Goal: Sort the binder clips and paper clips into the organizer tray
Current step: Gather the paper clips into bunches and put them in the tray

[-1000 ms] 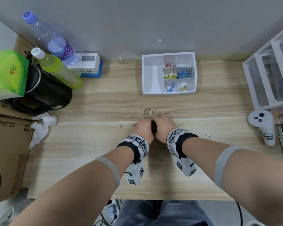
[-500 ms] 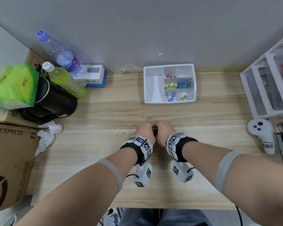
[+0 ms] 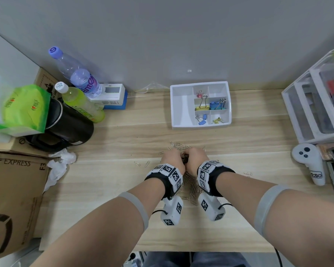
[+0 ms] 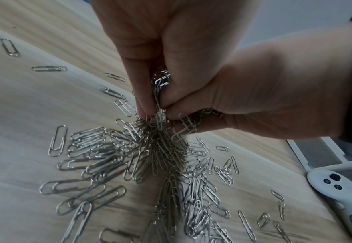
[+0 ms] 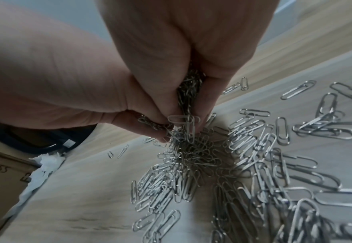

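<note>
A heap of silver paper clips [image 4: 150,156] lies on the wooden table [image 3: 108,180], with strays around it. My left hand [image 3: 173,158] and right hand [image 3: 196,158] are pressed together just above the heap [image 5: 202,156]. Their curled fingers grip one shared bunch of clips [image 4: 160,82], and some dangle down to the pile. The right wrist view shows the same bunch [image 5: 189,85] wedged between both hands. The white organizer tray [image 3: 181,105] stands farther back. Its small compartments hold a yellow binder clip [image 3: 202,107], a blue one [image 3: 217,105], a pink one [image 3: 200,94] and smaller clips. Its long left compartment looks empty.
A black kettle [image 3: 66,126], two bottles [image 3: 79,102] and a cardboard box [image 3: 14,189] crowd the left side, with crumpled tissue [image 3: 60,164] beside them. A white controller [image 3: 308,162] and a white drawer unit [image 3: 316,108] stand at the right.
Both hands stay pressed together over the clip pile, still holding the bunch. The head view has tilted, so tray and hands sit lower in the picture.
</note>
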A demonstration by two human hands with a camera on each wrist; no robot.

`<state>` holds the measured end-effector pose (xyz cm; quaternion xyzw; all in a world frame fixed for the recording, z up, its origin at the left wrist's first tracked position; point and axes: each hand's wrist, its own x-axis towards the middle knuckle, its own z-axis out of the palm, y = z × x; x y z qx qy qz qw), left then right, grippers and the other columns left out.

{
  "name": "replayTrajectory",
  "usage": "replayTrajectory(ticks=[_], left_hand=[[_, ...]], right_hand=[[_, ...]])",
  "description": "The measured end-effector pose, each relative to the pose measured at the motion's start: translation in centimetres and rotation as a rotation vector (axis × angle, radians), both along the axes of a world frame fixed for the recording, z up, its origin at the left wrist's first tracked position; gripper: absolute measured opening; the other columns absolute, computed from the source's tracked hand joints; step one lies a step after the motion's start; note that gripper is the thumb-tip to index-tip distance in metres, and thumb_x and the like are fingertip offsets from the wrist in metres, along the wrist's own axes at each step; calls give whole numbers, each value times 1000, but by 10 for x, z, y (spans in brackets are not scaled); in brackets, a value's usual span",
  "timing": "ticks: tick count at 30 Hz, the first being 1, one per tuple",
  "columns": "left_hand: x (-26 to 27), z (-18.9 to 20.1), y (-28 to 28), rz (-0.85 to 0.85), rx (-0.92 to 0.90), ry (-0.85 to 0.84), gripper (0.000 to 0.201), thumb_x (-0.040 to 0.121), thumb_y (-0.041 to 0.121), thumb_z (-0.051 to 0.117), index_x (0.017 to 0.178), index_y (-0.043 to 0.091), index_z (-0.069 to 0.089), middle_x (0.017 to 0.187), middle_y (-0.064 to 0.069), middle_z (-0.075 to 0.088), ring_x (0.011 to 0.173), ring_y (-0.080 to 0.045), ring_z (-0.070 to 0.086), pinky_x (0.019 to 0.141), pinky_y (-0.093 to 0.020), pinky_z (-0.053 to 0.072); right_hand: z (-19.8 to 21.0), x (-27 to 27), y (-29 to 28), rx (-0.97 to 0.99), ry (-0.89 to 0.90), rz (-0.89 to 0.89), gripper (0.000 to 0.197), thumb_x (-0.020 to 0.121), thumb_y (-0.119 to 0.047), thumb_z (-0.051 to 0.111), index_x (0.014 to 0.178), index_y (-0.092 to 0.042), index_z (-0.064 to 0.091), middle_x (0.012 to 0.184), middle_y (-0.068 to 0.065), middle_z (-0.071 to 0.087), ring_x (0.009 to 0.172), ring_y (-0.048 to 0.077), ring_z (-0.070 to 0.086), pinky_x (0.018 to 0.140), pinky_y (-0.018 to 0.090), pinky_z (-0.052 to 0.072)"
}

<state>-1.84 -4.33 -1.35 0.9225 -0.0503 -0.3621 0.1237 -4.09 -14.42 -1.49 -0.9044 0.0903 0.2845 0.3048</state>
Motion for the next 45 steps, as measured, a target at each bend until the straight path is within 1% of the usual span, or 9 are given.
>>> replayTrajectory(ticks=[5, 12, 20, 23, 31, 34, 37, 42, 45], left_hand=[[3, 5, 1, 23, -17, 9, 14, 86, 3, 56, 95, 5, 66, 96, -13, 70, 88, -26, 66, 65, -30, 50], [22, 21, -3, 16, -24, -35, 12, 85, 4, 55, 89, 6, 67, 89, -11, 68, 87, -26, 67, 68, -32, 53], [85, 53, -18, 47, -56, -132, 9, 82, 3, 58, 84, 8, 66, 77, -7, 61, 69, -22, 58, 61, -28, 51], [110, 59, -24, 44, -67, -157, 9, 82, 2, 58, 78, 9, 62, 70, -6, 56, 69, -23, 56, 60, -28, 47], [163, 53, -40, 60, -82, -150, 12, 81, 0, 57, 72, 8, 60, 61, -2, 50, 67, -24, 55, 58, -29, 47], [170, 45, -43, 93, -105, -126, 10, 81, 0, 57, 79, 5, 66, 60, -3, 52, 65, -24, 54, 57, -29, 47], [172, 36, -44, 151, -145, -122, 13, 79, -1, 57, 79, 2, 69, 67, -8, 61, 65, -26, 57, 57, -30, 48], [174, 29, -47, 226, -216, -119, 21, 81, -2, 56, 94, 3, 71, 88, -13, 71, 82, -28, 66, 74, -34, 57], [173, 28, -50, 270, -236, -117, 22, 84, 0, 53, 97, 4, 70, 89, -12, 71, 79, -27, 65, 71, -32, 56]], right_hand=[[5, 3, 3, 6, 13, -31, 23, 78, 1, 59, 98, -4, 71, 94, 15, 72, 90, 31, 66, 83, 39, 55], [24, 21, -2, 24, 3, -95, 16, 79, 1, 61, 90, -2, 72, 90, 14, 72, 86, 29, 67, 76, 32, 53], [57, 80, -11, 2, -73, -178, 17, 78, 2, 61, 88, -3, 73, 88, 14, 71, 81, 29, 66, 72, 32, 55], [63, 103, -16, -12, -84, -199, 17, 77, 4, 61, 87, -5, 72, 81, 11, 67, 75, 26, 61, 64, 28, 48], [50, 153, -29, 8, -89, -302, 17, 80, 3, 58, 76, -10, 68, 76, 9, 66, 67, 24, 59, 60, 25, 45], [41, 160, -31, 16, -70, -320, 19, 82, 0, 57, 74, -15, 65, 68, 3, 61, 60, 18, 55, 53, 22, 38], [33, 163, -32, 21, -80, -345, 19, 83, -1, 57, 79, -15, 69, 71, 4, 64, 64, 21, 57, 60, 25, 43], [22, 167, -31, 25, -136, -384, 20, 82, 0, 54, 86, -9, 71, 80, 11, 69, 74, 28, 62, 66, 30, 50], [19, 166, -32, 20, -126, -391, 21, 84, 1, 53, 92, -8, 71, 83, 11, 69, 73, 26, 58, 67, 29, 46]])
